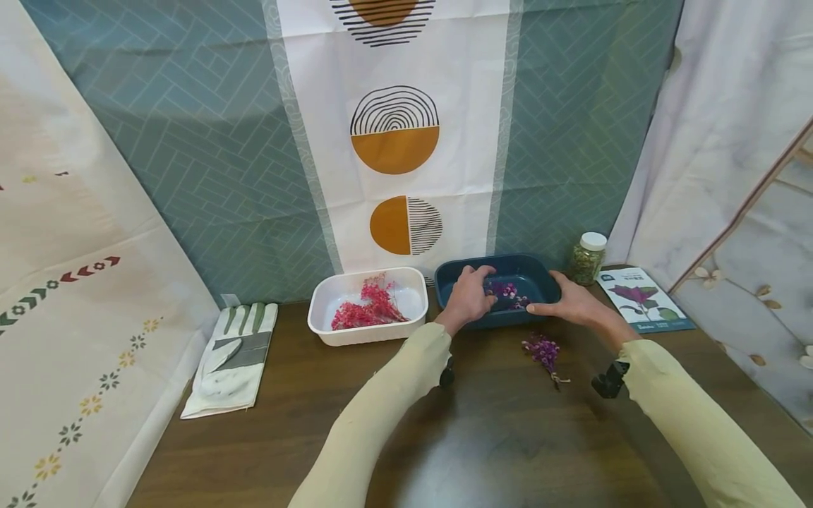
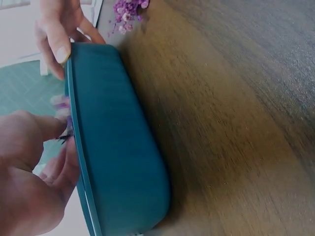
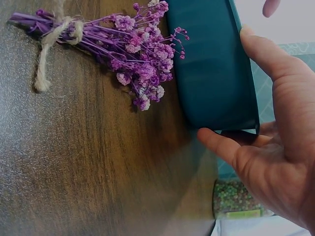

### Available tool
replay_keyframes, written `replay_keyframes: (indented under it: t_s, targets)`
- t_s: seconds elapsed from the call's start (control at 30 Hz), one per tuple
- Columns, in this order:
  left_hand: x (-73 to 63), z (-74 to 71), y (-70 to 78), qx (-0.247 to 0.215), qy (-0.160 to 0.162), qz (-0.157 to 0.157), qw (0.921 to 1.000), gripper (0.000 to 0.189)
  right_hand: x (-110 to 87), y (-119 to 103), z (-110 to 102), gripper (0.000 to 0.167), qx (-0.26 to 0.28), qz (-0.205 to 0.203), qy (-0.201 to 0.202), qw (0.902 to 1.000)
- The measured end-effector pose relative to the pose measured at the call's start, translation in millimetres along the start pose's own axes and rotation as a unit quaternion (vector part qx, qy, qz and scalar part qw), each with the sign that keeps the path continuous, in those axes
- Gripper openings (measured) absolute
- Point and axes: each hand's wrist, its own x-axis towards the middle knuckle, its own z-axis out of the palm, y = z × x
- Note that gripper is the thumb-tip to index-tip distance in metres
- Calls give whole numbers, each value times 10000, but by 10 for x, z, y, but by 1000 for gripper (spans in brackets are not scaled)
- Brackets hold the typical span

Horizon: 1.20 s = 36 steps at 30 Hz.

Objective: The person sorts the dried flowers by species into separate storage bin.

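A dark teal basin (image 1: 540, 271) stands against the back wall. My left hand (image 1: 468, 298) is over its left part and pinches a small purple dried-flower sprig (image 2: 63, 104) at the rim, between thumb and fingers. More purple flowers (image 1: 504, 290) lie inside the basin. At the right end, my right hand (image 1: 574, 305) grips the basin, its thumb (image 3: 266, 54) on the front rim and its fingers round the end wall. A purple dried-flower bunch tied with twine (image 3: 142, 59) lies on the table in front of the basin.
Left of the basin is a white basin (image 1: 317, 310) with red dried flowers (image 1: 375, 307). A folded white and grey glove (image 1: 231, 360) lies farther left. A white-lidded jar (image 1: 586, 259) and a flower-printed seed packet (image 1: 644, 300) are at the right. Patterned cloths hang behind.
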Motion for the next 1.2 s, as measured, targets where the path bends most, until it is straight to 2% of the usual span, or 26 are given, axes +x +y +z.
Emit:
replay_keyframes:
  t_s: [0.17, 0.3, 0.4, 0.47, 0.57, 0.67, 0.8, 0.93, 1.2]
  targets:
    - [-54, 11, 54, 462, 154, -14, 9988, 55, 0, 2, 3, 119, -86, 1, 21, 10000]
    - [-166, 8, 103, 687, 606, 88, 9958, 53, 5, 5, 18, 119, -115, 21, 19, 9999]
    - [-319, 28, 155, 505, 1013, 149, 9935, 49, 17, 6, 22, 117, -109, 8, 16, 9999]
    - [-456, 72, 203, 270, 1133, 134, 9931, 45, 23, 8, 19, 116, -102, 2, 29, 9999]
    - [-674, 175, 296, -269, 958, -92, 9950, 40, 25, 11, 8, 115, -96, 4, 76, 9999]
    - [-869, 325, 388, -644, 602, -478, 9950, 42, 25, 20, 3, 116, -122, 6, 88, 9999]
    - [-1028, 527, 506, -626, 232, -884, 9938, 53, 17, 22, -9, 120, -140, 39, 46, 9999]
    - [-1075, 665, 623, -355, 138, -1110, 9931, 63, 9, 9, -30, 119, -114, 31, 22, 9999]
    - [-1019, 855, 755, 6, 150, -1483, 9888, 70, 14, 14, -54, 113, -162, -81, -162, 9997]
